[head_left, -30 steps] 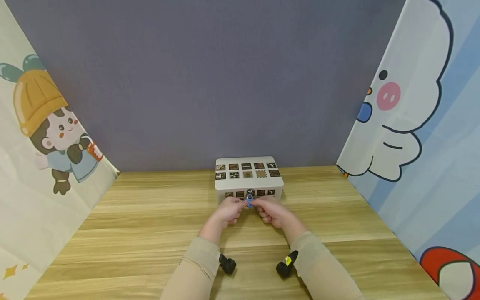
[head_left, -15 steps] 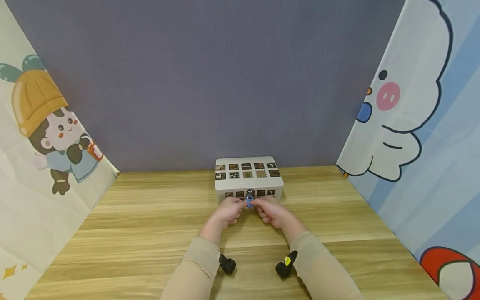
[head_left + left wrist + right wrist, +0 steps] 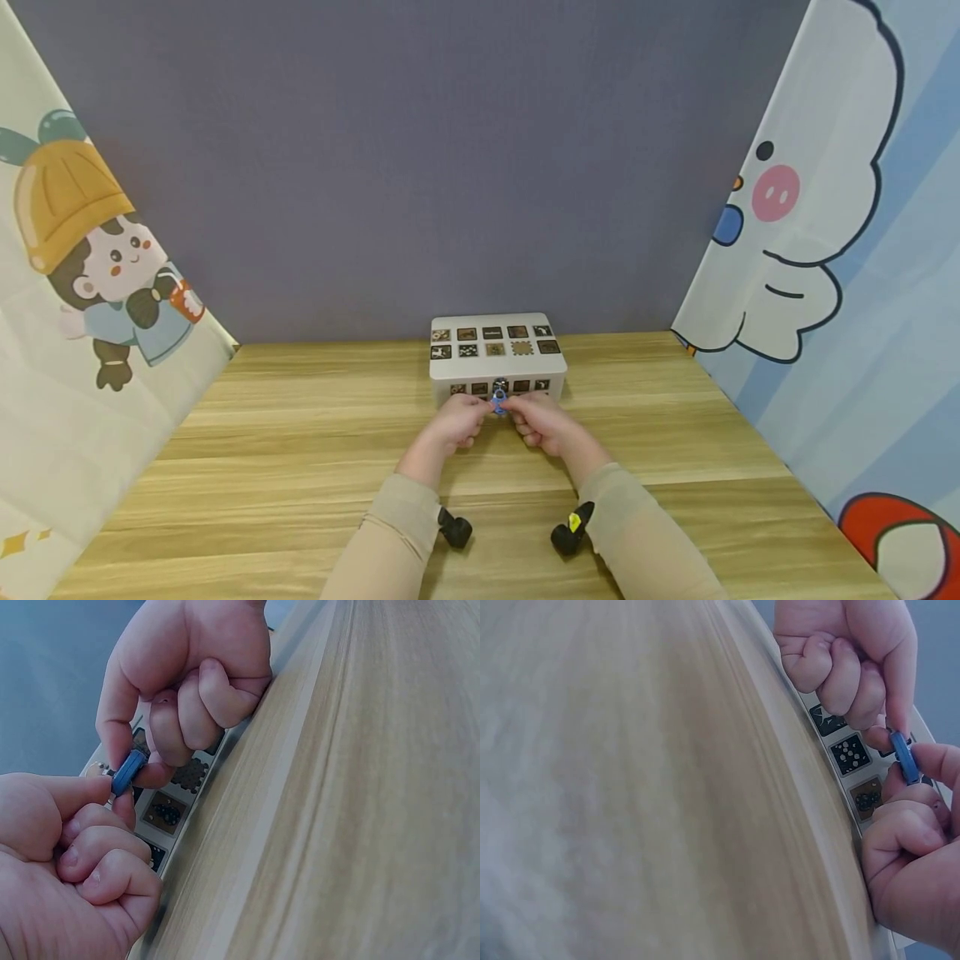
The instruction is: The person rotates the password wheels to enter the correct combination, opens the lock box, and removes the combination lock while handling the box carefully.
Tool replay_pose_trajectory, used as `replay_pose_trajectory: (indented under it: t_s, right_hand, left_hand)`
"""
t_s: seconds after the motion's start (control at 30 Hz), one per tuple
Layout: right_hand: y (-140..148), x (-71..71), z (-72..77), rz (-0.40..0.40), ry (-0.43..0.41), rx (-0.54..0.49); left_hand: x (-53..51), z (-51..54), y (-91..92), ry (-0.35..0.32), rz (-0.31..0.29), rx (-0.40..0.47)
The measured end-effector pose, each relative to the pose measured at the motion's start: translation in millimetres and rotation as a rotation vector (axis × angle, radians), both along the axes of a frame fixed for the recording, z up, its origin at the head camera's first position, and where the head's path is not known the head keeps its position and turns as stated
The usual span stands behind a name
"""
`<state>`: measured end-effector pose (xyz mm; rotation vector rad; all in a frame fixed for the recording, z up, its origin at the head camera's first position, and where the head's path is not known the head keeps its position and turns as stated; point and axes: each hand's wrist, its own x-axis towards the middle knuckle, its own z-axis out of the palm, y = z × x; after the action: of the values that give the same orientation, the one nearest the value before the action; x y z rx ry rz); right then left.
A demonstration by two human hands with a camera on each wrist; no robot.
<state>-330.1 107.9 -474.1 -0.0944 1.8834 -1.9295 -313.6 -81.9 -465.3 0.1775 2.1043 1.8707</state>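
A white box (image 3: 487, 364) printed with small dark picture squares stands against the back wall, its lid down. At the metal clasp (image 3: 501, 384) on its front is a small blue padlock (image 3: 499, 403). My left hand (image 3: 456, 418) pinches the padlock's left side between thumb and forefinger. From the other side, my right hand (image 3: 546, 419) pinches it the same way. In the left wrist view the padlock (image 3: 129, 772) shows edge-on between both pairs of fingertips, the other fingers curled into the palms. Whether its shackle is locked cannot be made out.
The wooden table (image 3: 300, 450) runs up to a grey-blue back wall (image 3: 450, 167). Cloths with cartoon figures hang at the left (image 3: 112, 250) and right (image 3: 795, 208). A black wrist camera (image 3: 454, 528) sticks out from the left cuff, another (image 3: 572, 533) from the right.
Both hands stay at the padlock with hardly any visible movement. The cartoon cloth at the left has shifted slightly leftward.
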Motion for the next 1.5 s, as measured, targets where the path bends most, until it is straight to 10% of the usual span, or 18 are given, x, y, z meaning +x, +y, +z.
replay_pose_trajectory:
  t_s: [1.5]
  right_hand:
    - [4.3,-2.6,-2.3,0.0,0.0,0.008]
  left_hand:
    - [-4.0,-1.1,-2.5,0.005,-0.004,-0.028]
